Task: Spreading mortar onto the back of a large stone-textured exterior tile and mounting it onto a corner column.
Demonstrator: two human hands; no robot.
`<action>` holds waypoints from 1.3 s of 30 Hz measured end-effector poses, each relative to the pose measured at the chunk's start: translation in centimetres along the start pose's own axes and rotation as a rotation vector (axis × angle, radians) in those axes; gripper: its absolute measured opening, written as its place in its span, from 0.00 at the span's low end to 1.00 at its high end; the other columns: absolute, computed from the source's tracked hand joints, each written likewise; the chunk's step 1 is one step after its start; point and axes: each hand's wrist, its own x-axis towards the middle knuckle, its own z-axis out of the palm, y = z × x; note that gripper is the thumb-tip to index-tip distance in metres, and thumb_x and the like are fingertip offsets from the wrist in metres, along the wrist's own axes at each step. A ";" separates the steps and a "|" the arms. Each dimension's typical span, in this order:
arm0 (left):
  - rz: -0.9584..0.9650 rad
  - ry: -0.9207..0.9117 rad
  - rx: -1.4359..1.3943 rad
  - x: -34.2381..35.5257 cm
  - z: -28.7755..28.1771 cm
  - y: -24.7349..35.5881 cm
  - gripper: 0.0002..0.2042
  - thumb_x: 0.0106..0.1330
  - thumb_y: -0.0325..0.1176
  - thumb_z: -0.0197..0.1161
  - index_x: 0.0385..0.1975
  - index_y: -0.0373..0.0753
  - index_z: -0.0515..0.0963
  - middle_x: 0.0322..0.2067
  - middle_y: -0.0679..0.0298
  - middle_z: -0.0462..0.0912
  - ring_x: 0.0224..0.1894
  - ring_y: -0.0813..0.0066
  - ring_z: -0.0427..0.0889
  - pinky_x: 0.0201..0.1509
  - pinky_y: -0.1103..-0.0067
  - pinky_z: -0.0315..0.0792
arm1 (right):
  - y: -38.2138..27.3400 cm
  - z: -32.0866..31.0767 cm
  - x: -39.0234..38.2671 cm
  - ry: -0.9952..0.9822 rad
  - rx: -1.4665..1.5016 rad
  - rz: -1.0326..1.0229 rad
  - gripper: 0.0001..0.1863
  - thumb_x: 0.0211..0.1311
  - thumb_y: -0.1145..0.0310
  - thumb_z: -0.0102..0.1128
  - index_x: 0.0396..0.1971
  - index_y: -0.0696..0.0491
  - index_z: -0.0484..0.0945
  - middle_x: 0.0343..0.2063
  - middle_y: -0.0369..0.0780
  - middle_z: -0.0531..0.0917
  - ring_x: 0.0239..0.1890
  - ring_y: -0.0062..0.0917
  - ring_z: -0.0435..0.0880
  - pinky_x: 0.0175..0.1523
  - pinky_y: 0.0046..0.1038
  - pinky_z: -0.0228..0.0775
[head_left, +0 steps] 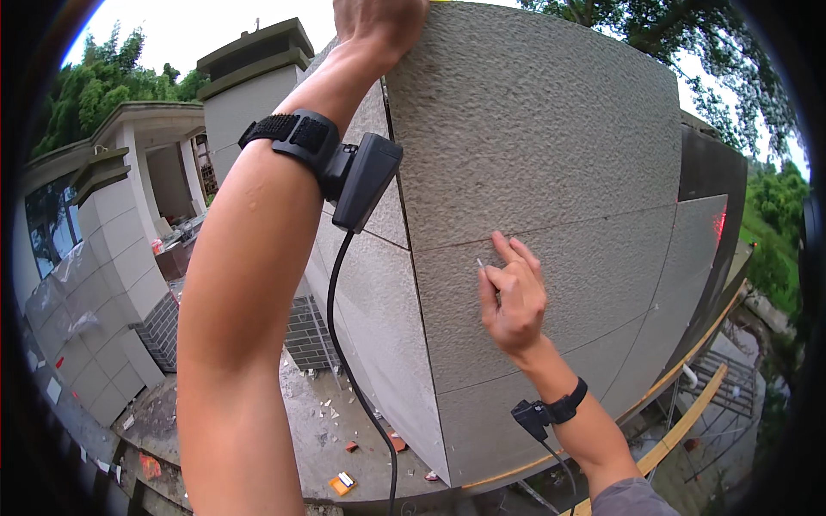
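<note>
My left arm reaches up, and my left hand (383, 19) is at the top edge of a grey textured stone panel (542, 112). Its fingers are cut off by the frame's upper edge. Lower down, my right hand (519, 301) is by the seam between that panel and the stone panel below (585, 292). Thumb and a finger pinch a small, thin, pale piece (480, 262), too small to name surely. Another finger points up at the seam. Black strapped devices with cables sit on my left forearm (366, 182) and right wrist (542, 413).
A wooden plank (688, 421) runs along the lower right, beside metal bars (731, 413). Rubble and an orange packet (342, 483) lie on the concrete floor below. Clad pillars (120, 224) stand at left. Red light (719, 222) marks the wall's right edge.
</note>
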 end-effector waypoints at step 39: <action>0.034 -0.317 0.079 2.0 19.1 -9.9 0.32 0.64 0.36 0.63 0.70 0.45 0.66 0.65 0.64 0.70 0.74 0.76 0.60 0.79 0.73 0.49 | -2.6 2.0 3.2 -0.252 0.068 0.490 0.07 0.63 0.76 0.65 0.28 0.58 0.75 0.20 0.44 0.81 0.23 0.39 0.82 0.29 0.39 0.72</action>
